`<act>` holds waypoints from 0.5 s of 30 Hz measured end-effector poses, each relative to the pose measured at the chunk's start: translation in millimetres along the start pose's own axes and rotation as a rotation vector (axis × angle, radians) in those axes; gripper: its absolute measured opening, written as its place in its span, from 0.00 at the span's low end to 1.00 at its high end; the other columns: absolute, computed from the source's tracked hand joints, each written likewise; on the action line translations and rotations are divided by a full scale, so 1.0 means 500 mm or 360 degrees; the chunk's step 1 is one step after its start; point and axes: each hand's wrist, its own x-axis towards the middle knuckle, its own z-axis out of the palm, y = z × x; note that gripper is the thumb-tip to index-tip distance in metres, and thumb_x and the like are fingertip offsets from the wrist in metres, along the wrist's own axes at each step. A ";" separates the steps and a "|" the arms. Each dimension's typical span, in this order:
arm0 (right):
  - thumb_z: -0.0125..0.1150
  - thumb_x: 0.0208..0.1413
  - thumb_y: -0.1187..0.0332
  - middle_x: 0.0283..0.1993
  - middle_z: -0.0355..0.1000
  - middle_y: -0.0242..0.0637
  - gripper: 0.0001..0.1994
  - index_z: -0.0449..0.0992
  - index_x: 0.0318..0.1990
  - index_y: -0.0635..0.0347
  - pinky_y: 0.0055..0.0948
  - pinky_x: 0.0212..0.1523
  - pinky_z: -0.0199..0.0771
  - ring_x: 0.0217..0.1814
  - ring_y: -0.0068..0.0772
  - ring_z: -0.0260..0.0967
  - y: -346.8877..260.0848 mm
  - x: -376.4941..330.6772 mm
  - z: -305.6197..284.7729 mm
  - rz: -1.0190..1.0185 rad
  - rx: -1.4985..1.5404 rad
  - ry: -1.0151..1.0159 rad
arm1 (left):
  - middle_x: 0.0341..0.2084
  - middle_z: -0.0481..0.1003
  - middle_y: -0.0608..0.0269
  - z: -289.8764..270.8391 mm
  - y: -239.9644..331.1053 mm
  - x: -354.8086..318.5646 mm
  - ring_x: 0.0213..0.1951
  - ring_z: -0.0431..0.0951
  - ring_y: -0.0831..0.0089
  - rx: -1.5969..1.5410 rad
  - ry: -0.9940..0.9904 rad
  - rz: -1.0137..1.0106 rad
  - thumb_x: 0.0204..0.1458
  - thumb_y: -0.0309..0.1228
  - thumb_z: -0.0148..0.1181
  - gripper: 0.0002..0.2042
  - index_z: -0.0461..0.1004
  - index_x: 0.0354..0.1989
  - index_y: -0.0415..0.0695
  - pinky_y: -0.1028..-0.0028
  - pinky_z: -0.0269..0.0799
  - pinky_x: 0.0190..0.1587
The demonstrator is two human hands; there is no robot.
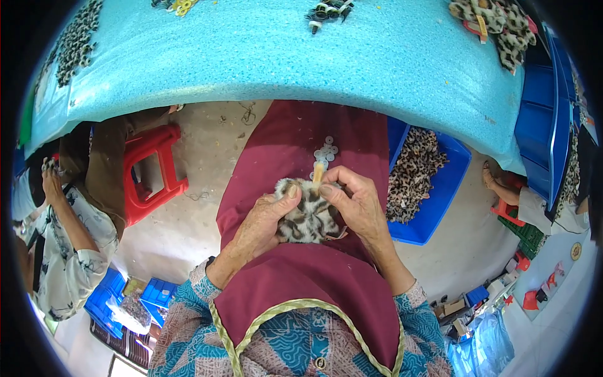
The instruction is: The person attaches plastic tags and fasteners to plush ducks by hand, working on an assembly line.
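Holding a spotted fur piece (309, 217) over the lap, short of the table (251, 60)'s near edge, with both hands closed on the work. Gripping its left side in the left hand (264, 217), thumb laid on the fur, fingers mostly hidden behind. Pinching, as it seems, a yellow peg (318, 171) between thumb and forefinger of the right hand (358, 204), right at the top edge of the fur piece; impossible to tell whether pushed into the fur or only resting against it.

Judging from that, partway through handling this one piece: peg and fur brought together, neither set down. No telling how finished inside, with the underside out of sight. Backed by a small cluster of white discs (326, 151) lying loose along the middle of the apron (270, 151), apparently unused so far.

Flanked, past the apron's right edge, by a blue bin (433, 234) holding many small spotted pieces (414, 176). Surrounded on the table by more stock: spotted fur (512, 34) heaped near the right edge, dark pieces (78, 44) massed toward the left edge, dark parts (328, 12) well beyond the near edge. Impossible to say which of these count as done or waiting.
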 end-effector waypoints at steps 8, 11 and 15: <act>0.56 0.53 0.69 0.26 0.70 0.34 0.08 0.70 0.31 0.67 0.23 0.34 0.67 0.30 0.21 0.66 -0.009 -0.001 0.014 0.0008 0.0117 0.0112 | 0.39 0.75 0.60 -0.024 -0.014 0.013 0.40 0.77 0.68 -0.0130 -0.0135 0.0036 0.54 0.41 0.55 0.19 0.70 0.45 0.38 0.65 0.75 0.44; 0.56 0.53 0.69 0.26 0.70 0.34 0.08 0.70 0.31 0.67 0.23 0.34 0.67 0.30 0.21 0.66 -0.018 -0.003 0.017 -0.0031 0.0076 0.0148 | 0.39 0.75 0.60 -0.023 -0.014 0.016 0.41 0.77 0.67 -0.0227 -0.0200 0.0026 0.54 0.39 0.55 0.18 0.70 0.46 0.38 0.64 0.74 0.45; 0.56 0.53 0.70 0.26 0.70 0.34 0.08 0.71 0.31 0.67 0.23 0.33 0.67 0.30 0.21 0.66 -0.035 -0.009 0.022 -0.0021 0.0080 0.0161 | 0.40 0.74 0.58 -0.013 -0.015 0.009 0.41 0.76 0.66 -0.0407 -0.0247 0.0094 0.55 0.37 0.53 0.16 0.69 0.46 0.38 0.63 0.73 0.45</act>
